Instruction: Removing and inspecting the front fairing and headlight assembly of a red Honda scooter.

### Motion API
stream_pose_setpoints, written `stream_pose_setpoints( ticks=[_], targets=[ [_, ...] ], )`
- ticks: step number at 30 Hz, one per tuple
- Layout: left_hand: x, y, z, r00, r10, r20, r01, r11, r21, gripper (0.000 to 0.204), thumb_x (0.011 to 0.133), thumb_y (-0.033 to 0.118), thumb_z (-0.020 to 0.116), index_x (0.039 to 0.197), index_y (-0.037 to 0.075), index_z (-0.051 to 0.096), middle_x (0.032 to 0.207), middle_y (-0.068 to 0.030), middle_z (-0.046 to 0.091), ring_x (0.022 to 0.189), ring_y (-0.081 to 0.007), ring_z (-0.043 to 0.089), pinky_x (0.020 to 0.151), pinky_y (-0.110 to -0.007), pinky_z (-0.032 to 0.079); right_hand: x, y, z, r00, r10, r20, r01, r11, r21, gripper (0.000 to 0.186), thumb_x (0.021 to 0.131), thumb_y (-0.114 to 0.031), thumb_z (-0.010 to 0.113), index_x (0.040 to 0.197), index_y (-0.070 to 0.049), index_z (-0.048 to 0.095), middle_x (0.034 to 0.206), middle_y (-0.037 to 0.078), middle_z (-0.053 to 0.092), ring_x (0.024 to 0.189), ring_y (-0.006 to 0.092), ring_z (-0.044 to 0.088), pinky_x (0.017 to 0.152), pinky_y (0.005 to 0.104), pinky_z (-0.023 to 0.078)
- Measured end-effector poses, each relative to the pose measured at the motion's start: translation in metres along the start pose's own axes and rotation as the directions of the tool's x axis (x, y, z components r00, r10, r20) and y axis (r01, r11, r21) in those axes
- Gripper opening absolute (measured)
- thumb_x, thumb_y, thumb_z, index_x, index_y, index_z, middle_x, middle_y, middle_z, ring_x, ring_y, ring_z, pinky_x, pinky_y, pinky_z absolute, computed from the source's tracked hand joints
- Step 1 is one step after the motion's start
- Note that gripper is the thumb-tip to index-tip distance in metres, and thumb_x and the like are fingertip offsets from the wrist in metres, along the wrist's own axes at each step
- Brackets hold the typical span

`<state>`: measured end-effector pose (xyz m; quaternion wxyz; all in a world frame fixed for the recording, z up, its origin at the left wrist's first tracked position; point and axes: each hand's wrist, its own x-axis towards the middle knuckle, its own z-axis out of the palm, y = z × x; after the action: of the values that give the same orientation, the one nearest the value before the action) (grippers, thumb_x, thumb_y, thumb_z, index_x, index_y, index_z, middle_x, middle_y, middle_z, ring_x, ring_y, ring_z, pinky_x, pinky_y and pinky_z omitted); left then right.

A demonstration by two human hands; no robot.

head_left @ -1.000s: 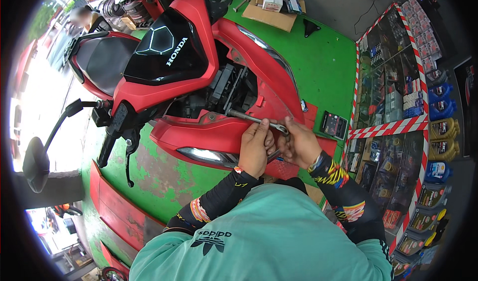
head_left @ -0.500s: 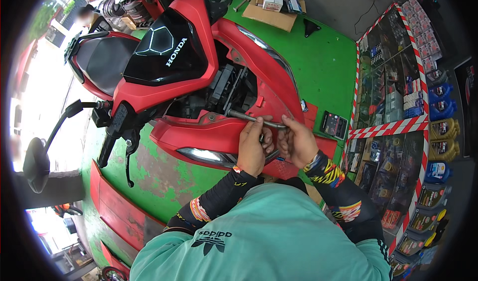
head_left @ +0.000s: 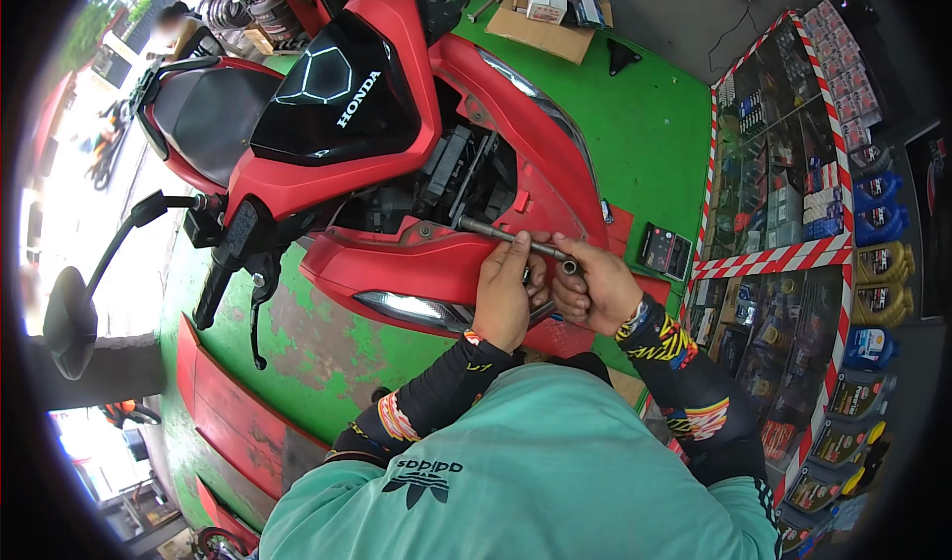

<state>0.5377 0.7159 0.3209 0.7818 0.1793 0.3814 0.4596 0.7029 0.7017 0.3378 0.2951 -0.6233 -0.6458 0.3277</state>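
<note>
A metal L-shaped socket wrench lies across the front of a red scooter, its far end above the edge of the open front cavity. My left hand is closed round the middle of the shaft, thumb on top. Around the bent end, where a hollow socket mouth shows, my right hand is closed. A small dark part shows between my left fingers; I cannot make out what it is. Behind the cavity sits the black glossy front panel, tilted up and back.
Handlebar lever and mirror stick out at left. A glass display case edged in striped tape stands at right, bottles beyond it. A cardboard box sits on the green floor. Another person is at far left.
My right hand has rolled over and closed round the wrench's bent end, turning its socket mouth into view. My left hand has barely moved. A motorbike has appeared in the street at far left.
</note>
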Motion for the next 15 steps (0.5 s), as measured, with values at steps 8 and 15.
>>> stream_pose_setpoints(
  ticks=[8,15],
  targets=[
    [0.001,-0.002,-0.002,1.000,-0.004,-0.024,0.004,1.000,0.010,0.031,0.114,0.032,0.053,0.113,0.003,0.064,0.069,0.0025,0.045,0.059,-0.0071,0.040,0.053,-0.025,0.034,0.008,-0.014,-0.005,0.927,-0.296,-0.229,0.273,0.954,-0.127,0.053,0.105,-0.054,0.056,0.085,-0.004,0.060,0.062,0.014,0.051,0.061,0.0384,0.058,0.062,0.0515,0.048],
    [0.002,0.001,-0.002,0.999,0.035,-0.020,-0.035,0.999,0.013,0.028,0.113,0.031,0.055,0.098,0.008,0.056,0.068,0.0022,0.045,0.058,-0.0073,0.040,0.052,-0.025,0.034,0.003,0.001,-0.001,0.983,-0.050,-0.179,0.038,0.997,-0.072,0.052,0.107,-0.050,0.053,0.085,-0.003,0.060,0.063,0.015,0.055,0.065,0.0388,0.060,0.061,0.0481,0.046]
  ],
)
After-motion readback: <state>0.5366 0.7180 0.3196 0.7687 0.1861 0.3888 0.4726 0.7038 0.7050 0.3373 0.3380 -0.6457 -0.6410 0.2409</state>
